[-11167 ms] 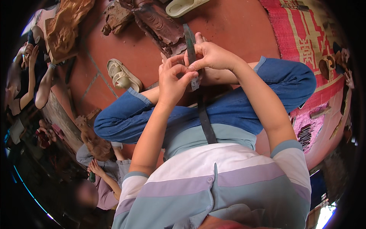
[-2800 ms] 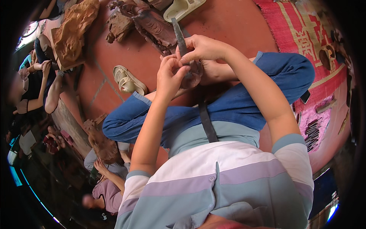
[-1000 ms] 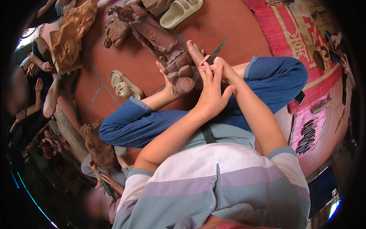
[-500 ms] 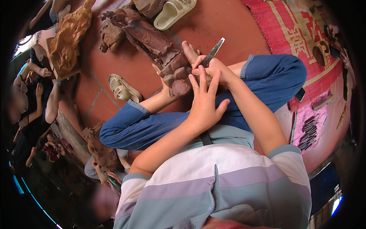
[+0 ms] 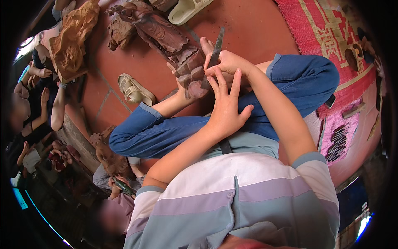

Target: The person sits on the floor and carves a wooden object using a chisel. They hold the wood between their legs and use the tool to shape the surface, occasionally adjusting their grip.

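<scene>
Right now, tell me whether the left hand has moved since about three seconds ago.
Yes: judged against the floor sandal left of the legs, the left hand has moved right, away from it, and somewhat lower in view.

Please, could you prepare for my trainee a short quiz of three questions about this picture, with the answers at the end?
1. Which of the person's hands grips the dark chisel?
2. True or false: the left hand is clenched into a fist.
3. What lies between the bare feet? A) a red mat; B) a carved wooden figure; C) a pink cloth.

Key: 1. The right hand. 2. False; its fingers are spread. 3. B.
</scene>
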### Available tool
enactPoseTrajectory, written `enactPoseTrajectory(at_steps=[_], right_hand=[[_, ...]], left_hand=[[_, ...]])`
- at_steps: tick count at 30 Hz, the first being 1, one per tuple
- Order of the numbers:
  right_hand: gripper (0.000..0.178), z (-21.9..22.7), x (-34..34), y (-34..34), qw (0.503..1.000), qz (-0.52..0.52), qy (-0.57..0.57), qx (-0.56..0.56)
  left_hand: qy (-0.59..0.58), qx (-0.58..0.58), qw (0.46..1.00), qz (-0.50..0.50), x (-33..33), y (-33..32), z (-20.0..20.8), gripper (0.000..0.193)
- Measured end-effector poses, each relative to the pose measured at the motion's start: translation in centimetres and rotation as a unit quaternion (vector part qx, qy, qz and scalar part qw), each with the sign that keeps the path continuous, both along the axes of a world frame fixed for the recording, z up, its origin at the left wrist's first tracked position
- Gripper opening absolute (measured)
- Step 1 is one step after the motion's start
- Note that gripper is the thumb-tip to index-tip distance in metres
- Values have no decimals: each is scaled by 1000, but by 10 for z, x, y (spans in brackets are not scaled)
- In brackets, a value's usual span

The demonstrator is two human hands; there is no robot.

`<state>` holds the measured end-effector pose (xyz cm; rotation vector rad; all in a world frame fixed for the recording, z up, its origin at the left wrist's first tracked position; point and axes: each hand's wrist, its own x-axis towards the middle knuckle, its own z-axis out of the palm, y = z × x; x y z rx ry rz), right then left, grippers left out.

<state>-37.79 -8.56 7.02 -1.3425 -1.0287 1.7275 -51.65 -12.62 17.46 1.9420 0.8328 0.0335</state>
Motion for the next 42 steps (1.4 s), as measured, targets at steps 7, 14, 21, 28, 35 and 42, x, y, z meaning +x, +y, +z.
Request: enactPoseTrajectory(at_steps=[7,14,21,28,35,42], right_hand=[[21,9,-4,2,999,-18,-40,18],[21,0,6,14,999,-2,41,-28],[26,-3,4,3,999,-25,13,-21],[29,10,-12,-18,994,-80,62,35],[23,-9,-8,-24,969,-142,180,-94],[23,-11,-17,-42,943,-203,232,-121]], left_hand=[[19,74,997,-32,-4,1,9,98],[5,-13,1000,-10,-3,17,-13,100],[0,-31,1000,1,-5,13,-20,96],[8,59,998,-30,-11,-1,9,93],[15,-37,999,-10,-4,15,-18,94],[16,5,998,-63,-11,8,-13,96]])
